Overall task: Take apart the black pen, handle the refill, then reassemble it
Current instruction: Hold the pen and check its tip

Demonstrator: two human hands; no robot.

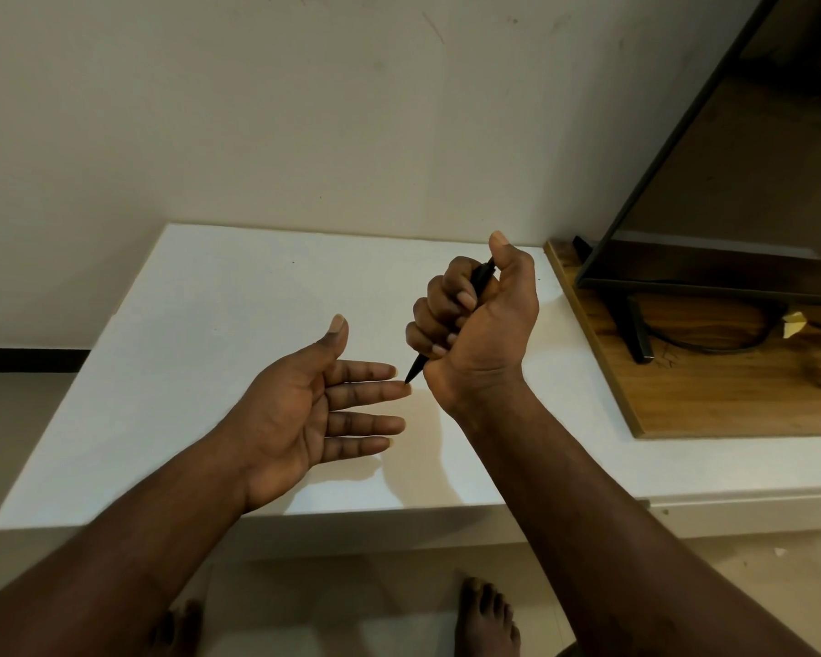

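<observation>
My right hand (pixel 477 320) grips the black pen (pixel 482 276) in a fist above the white table (pixel 200 324). The pen's tip pokes out below the fist, pointing down and left; its upper end shows beside the raised thumb. My left hand (pixel 314 410) is held palm up with straight fingers just left of the fist. The pen tip sits at the tip of one of those fingers. Most of the pen's barrel is hidden inside the fist. No loose refill or separate pen part is visible.
A dark flat screen (pixel 712 182) on black feet stands on a wooden board (pixel 712 386) at the right, with a black cable beside it. A pale wall is behind the table. My bare feet (pixel 487 614) are on the tiled floor below the table's front edge.
</observation>
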